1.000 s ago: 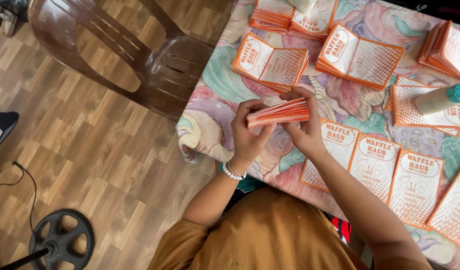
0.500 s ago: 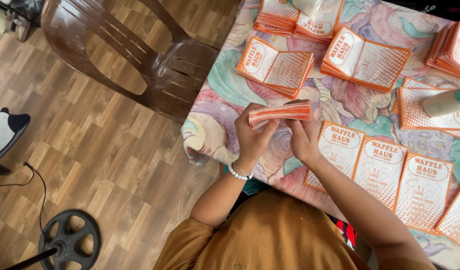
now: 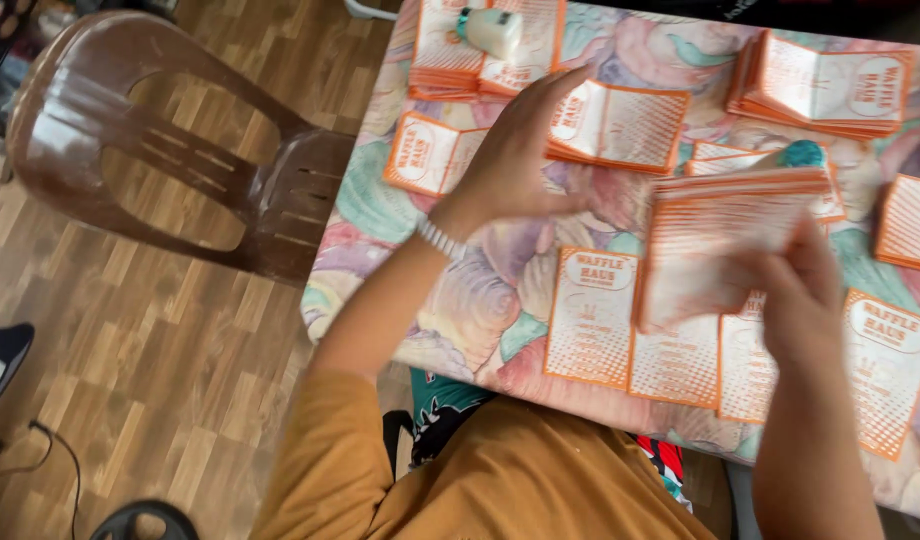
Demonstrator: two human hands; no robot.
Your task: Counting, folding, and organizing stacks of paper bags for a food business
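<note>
Patterned desk [image 3: 460,300]: both hands held the stack [image 3: 725,240] a second ago; now right hand [image 3: 800,310] grips it alone, left hand [image 3: 515,160] reaches open toward a leaflet [image 3: 620,125].

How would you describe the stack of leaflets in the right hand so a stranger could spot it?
On the pastel swirl-patterned table, find the right hand near the front edge. The leaflet stack is the only orange-and-white bundle lifted off the table; the others lie flat.
</note>
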